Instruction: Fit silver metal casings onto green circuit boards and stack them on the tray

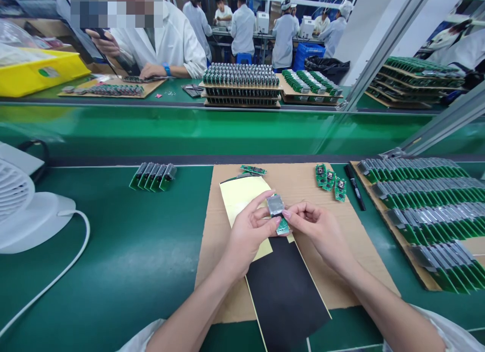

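A small green circuit board (282, 227) with a square grey display (275, 204) is gripped by my left hand (252, 228), the thumb near its lower part and fingers at the side. My right hand (316, 230) pinches at the board's right edge, just below the display; whether something tiny sits between its fingertips is hidden. Beneath both hands lies a sheet with yellow backing (242, 193) and a black lower section (286, 291). That sheet rests on a flat piece of cardboard (223, 296).
Boards with displays stand in rows on a cardboard tray (407, 261) at right, beside a black marker (355, 188). Several loose boards (330, 180) lie on the cardboard. More boards (152, 176) stand at left, near a white fan (34, 210). A co-worker (162, 39) sits across.
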